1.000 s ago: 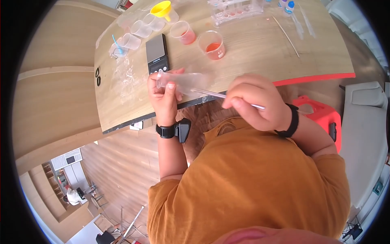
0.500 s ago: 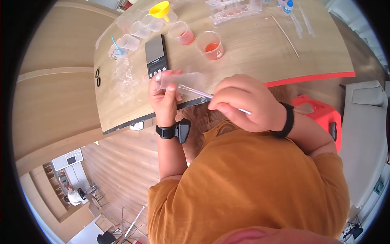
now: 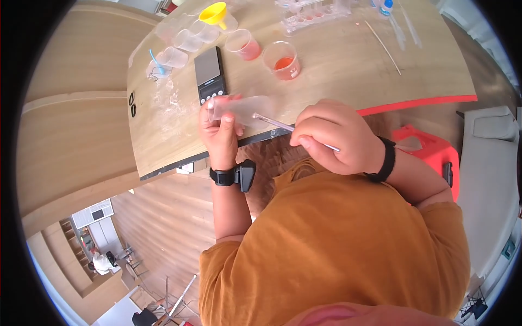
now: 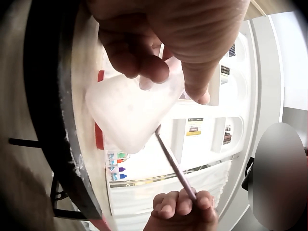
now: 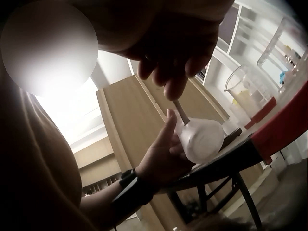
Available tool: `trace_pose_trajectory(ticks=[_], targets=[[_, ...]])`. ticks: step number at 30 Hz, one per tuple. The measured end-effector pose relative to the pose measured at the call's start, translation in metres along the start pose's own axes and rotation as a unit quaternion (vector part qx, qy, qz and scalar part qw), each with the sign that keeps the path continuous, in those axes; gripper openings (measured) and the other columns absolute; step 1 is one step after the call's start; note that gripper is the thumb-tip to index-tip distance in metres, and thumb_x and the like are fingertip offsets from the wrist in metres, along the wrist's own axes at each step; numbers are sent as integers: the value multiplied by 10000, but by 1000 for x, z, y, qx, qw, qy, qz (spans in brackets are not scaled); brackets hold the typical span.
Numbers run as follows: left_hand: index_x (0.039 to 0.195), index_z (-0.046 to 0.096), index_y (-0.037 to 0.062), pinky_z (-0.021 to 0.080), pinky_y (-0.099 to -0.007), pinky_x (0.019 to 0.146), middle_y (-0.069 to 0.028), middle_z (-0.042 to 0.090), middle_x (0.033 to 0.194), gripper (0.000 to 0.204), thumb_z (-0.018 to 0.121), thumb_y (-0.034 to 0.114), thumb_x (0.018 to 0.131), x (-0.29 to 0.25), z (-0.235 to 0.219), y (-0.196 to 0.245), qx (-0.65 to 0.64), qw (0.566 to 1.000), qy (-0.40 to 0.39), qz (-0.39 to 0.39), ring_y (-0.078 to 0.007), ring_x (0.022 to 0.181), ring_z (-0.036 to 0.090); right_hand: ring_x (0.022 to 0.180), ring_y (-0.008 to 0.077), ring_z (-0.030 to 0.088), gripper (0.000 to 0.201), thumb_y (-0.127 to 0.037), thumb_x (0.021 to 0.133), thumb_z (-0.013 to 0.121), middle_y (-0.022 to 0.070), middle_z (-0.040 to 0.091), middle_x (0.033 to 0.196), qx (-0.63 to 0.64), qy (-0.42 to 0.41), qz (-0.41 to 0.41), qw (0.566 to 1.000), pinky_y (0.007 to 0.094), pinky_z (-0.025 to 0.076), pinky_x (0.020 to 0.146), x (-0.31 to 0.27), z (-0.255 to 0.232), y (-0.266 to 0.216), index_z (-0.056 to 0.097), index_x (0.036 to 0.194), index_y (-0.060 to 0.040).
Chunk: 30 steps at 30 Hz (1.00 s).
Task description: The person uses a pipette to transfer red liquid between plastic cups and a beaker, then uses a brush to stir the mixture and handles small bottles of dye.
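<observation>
My left hand point(image 3: 220, 130) grips a frosted, translucent conical flask point(image 3: 253, 108) by its neck, thumb on the near side. The flask lies on its side in the air over the table's front edge, its wide base toward the right. In my right hand point(image 3: 337, 136) a thin metal rod point(image 3: 276, 123) with a flattened tip is pinched between thumb and fingers. The left wrist view shows the rod point(image 4: 174, 163) slanting up, its tip right at the flask's wall point(image 4: 130, 113). From the right wrist, the flask's rounded base point(image 5: 204, 139) faces the camera.
Behind the flask are a black kitchen scale point(image 3: 210, 73) and two beakers of reddish liquid, one a beaker point(image 3: 283, 60) nearer me. Plastic cups point(image 3: 188, 39) and a yellow funnel point(image 3: 215, 12) stand at back left. A test tube rack point(image 3: 315, 13) and wooden stick point(image 3: 383, 48) lie farther right.
The right hand swung the rod left along the flask, then drew it partly back to the right. The left hand holds the flask nearly still.
</observation>
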State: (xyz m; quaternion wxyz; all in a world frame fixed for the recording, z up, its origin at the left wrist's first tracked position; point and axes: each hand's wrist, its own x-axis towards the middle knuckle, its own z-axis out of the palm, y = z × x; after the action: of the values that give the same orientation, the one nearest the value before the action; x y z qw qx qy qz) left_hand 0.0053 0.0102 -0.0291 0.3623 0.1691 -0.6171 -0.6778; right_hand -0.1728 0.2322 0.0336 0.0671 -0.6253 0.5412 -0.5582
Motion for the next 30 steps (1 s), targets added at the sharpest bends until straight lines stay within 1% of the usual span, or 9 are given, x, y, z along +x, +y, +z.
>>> trace_pose_trajectory(ticks=[5, 10, 13, 16, 18, 22, 25, 28, 30], targets=[[1266, 623, 36, 458, -231, 557, -235, 740, 1232, 446, 828, 299, 970, -1, 0, 2, -1, 1000, -11, -9, -77, 599, 543, 714, 268, 618, 109, 0, 948, 629, 77, 695, 865, -18, -36, 39, 998, 391, 488, 667, -16, -17, 1, 701, 902, -68], [1268, 615, 42, 459, -232, 560, -228, 736, 1242, 453, 830, 305, 968, 0, -1, 1, 0, 1000, -11, -11, -77, 596, 540, 705, 274, 612, 109, -9, 951, 627, 74, 685, 837, -4, 11, 7, 1000, 386, 481, 659, -6, -6, -1, 692, 888, -69], [1269, 616, 44, 457, -233, 560, -226, 742, 1231, 461, 829, 320, 968, -2, 3, 4, -1, 1000, -3, -11, -78, 598, 539, 697, 276, 609, 103, -9, 951, 628, 77, 683, 835, -4, -11, 0, 1000, 382, 476, 655, -5, -10, 1, 690, 891, -64], [1272, 617, 49, 458, -233, 563, -221, 742, 1231, 464, 827, 330, 970, 0, 1, 5, 5, 1000, -8, -15, -79, 602, 539, 709, 273, 604, 113, -3, 967, 608, 77, 677, 830, -44, -66, 46, 996, 380, 473, 661, -10, -20, -3, 687, 908, -60], [1273, 616, 48, 457, -233, 564, -219, 741, 1232, 467, 826, 336, 971, 1, -1, 3, 2, 1000, -15, -17, -78, 605, 539, 685, 283, 597, 90, -30, 953, 638, 58, 663, 802, 7, 15, 59, 998, 401, 470, 633, -9, -15, 2, 681, 891, -80], [1273, 616, 43, 458, -234, 573, -213, 742, 1230, 478, 818, 357, 975, 1, -2, 1, 0, 1000, -15, -15, -73, 610, 536, 673, 288, 594, 97, -31, 965, 627, 65, 668, 801, 37, 19, 55, 998, 401, 472, 633, -2, -15, 4, 683, 894, -67], [1270, 619, 41, 461, -236, 580, -212, 742, 1233, 480, 813, 370, 979, -1, 1, 4, 14, 1000, -10, -11, -70, 611, 534, 681, 296, 599, 92, -38, 975, 625, 69, 672, 814, 30, -24, 79, 996, 404, 475, 632, -9, -22, 7, 688, 911, -59], [1267, 620, 44, 465, -234, 588, -200, 743, 1219, 477, 814, 371, 978, 1, -2, 2, 11, 1000, -24, -15, -71, 603, 529, 694, 290, 610, 98, -42, 972, 627, 68, 678, 818, 42, 3, 107, 993, 402, 477, 631, -6, -19, 5, 689, 899, -62], [1264, 621, 44, 469, -234, 592, -189, 743, 1203, 480, 818, 371, 974, 1, -1, 0, 7, 1000, -22, -11, -71, 602, 531, 702, 284, 621, 93, -47, 964, 637, 68, 680, 816, 37, 19, 40, 998, 399, 480, 633, -1, -11, 4, 691, 891, -67]])
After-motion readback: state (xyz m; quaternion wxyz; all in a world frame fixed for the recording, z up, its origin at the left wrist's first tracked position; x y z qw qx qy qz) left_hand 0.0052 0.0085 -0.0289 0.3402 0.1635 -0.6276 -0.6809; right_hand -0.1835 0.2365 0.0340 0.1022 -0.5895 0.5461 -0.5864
